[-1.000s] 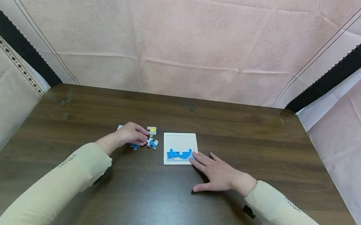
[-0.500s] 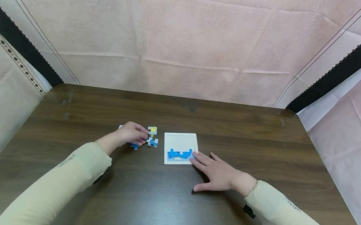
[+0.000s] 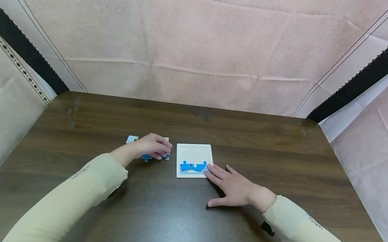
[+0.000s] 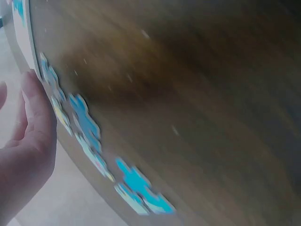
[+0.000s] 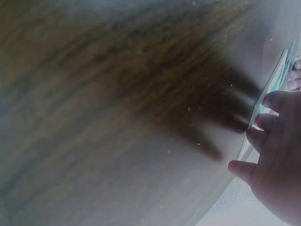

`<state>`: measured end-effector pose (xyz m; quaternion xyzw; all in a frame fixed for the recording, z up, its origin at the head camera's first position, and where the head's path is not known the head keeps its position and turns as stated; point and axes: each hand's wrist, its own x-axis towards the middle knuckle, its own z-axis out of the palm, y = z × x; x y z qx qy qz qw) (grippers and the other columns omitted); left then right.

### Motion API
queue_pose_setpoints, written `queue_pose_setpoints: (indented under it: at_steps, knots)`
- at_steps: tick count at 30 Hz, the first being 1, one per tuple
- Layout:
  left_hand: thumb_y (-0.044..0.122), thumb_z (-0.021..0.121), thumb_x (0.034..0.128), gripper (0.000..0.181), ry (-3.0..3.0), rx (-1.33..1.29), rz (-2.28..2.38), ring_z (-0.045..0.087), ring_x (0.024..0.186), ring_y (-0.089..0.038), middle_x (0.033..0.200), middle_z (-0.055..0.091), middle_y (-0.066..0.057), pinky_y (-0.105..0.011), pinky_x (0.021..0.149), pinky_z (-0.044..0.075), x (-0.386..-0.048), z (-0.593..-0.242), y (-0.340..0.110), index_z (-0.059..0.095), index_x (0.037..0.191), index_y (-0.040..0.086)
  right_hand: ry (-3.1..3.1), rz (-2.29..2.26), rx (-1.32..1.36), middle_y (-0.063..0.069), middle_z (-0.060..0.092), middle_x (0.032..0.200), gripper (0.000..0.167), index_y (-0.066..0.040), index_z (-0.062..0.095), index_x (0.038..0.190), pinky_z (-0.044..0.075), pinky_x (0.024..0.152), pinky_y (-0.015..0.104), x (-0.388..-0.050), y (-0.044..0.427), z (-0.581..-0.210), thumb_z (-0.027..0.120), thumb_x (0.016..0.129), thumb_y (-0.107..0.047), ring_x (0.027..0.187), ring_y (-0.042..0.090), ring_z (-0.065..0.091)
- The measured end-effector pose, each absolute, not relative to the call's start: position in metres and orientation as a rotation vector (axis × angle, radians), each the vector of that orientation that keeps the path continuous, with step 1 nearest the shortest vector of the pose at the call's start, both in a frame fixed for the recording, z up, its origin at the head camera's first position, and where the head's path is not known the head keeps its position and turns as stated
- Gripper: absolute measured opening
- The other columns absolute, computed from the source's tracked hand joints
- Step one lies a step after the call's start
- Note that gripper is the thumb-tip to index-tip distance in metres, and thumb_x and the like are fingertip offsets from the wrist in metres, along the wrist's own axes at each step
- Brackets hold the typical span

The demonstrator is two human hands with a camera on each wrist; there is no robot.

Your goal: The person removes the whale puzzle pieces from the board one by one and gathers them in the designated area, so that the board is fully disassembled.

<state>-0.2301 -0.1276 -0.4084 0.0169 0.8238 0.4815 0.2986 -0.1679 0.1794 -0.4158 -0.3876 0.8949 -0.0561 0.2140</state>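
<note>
In the head view my left hand (image 3: pixel 153 146) hovers over a loose group of jigsaw pieces, partly covering them. A pale blue piece (image 3: pixel 132 139) shows behind its wrist and a blue piece (image 3: pixel 146 158) below it. The left wrist view shows several jigsaw pieces (image 4: pixel 87 122) flat on the table beside the hand, its fingers loosely extended with nothing visible in them. A white square puzzle tray (image 3: pixel 194 152) lies to the right, with joined blue pieces (image 3: pixel 192 166) along its near edge. My right hand (image 3: pixel 236 187) has spread fingers, the tips resting on the tray's right edge.
The brown wooden table (image 3: pixel 181 217) spans the lower view. Its far edge meets a pale patterned cloth (image 3: pixel 203 48), and similar cloth hangs at both sides.
My left hand has moved right across the loose pieces, uncovering the pale blue piece behind it and covering more of the right-hand ones. My right hand and the tray stay in place.
</note>
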Motion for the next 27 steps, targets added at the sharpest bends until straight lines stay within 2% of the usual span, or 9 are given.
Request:
queue_pose_setpoints:
  at_steps: [7, 18, 27]
  knots:
    - [0.02, 0.059, 0.0917, 0.035, 2.149, 0.106, 1.241, 0.063, 0.095, -0.018, 0.116, 0.063, -0.015, -0.028, 0.082, 0.056, -0.23, -0.412, -0.104, 0.059, 0.123, 0.003, 2.476, -0.15, -1.064, 0.003, 0.013, 0.158, 0.088, -0.018, 0.023, 0.149, 0.011, 0.117, 0.054, -0.168, 0.18, -0.417, 0.049, 0.082, -0.068, 0.146, 0.02, 0.012]
    - [0.022, 0.059, 0.092, 0.032, 2.161, 0.197, 1.179, 0.063, 0.086, -0.015, 0.107, 0.068, -0.01, -0.026, 0.079, 0.056, -0.226, -0.411, -0.091, 0.063, 0.118, 0.004, 2.473, -0.151, -1.052, 0.001, 0.012, 0.158, 0.088, -0.019, 0.022, 0.15, 0.01, 0.117, 0.054, -0.169, 0.18, -0.418, 0.048, 0.081, -0.069, 0.146, 0.02, 0.011]
    - [0.024, 0.059, 0.0919, 0.033, 2.159, 0.21, 1.164, 0.063, 0.088, -0.016, 0.109, 0.067, -0.009, -0.026, 0.083, 0.054, -0.226, -0.412, -0.09, 0.063, 0.119, 0.006, 2.475, -0.145, -1.062, 0.002, 0.012, 0.158, 0.089, -0.019, 0.022, 0.15, 0.011, 0.117, 0.054, -0.169, 0.18, -0.418, 0.048, 0.082, -0.069, 0.146, 0.019, 0.011]
